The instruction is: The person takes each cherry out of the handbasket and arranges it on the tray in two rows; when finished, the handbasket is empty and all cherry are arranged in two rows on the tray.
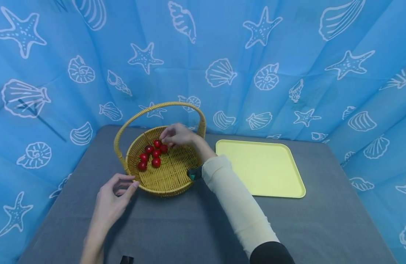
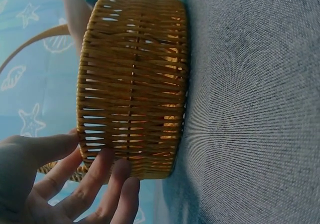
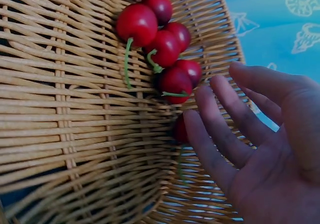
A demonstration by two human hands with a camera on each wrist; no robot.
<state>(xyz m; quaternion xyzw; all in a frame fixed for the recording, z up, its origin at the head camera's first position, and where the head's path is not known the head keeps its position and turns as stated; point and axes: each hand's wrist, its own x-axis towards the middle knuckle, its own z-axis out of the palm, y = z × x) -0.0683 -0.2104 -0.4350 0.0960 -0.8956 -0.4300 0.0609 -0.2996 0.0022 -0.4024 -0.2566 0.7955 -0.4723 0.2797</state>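
Observation:
A round woven wicker basket (image 1: 171, 176) with a tall arched handle holds several red cherries (image 1: 156, 153) with green stems, grouped at its left and back. My left hand (image 1: 112, 196) is at the basket's front left rim. In the left wrist view, thumb and index finger meet at the rim and the other fingers (image 2: 102, 166) lie by the outer wall. Over the back of the basket reaches my right hand (image 1: 180, 135), its fingers (image 3: 210, 149) loosely bent beside the cherries. One cherry (image 3: 180, 129) is partly hidden behind a fingertip; contact is unclear.
To the right of the basket lies a yellow rectangular tray (image 1: 260, 167). Both stand on a grey cloth-covered table (image 1: 176, 227). A blue curtain (image 1: 236, 47) with shells and starfish hangs behind and along the sides. The basket's handle (image 1: 160, 104) arches above the right hand.

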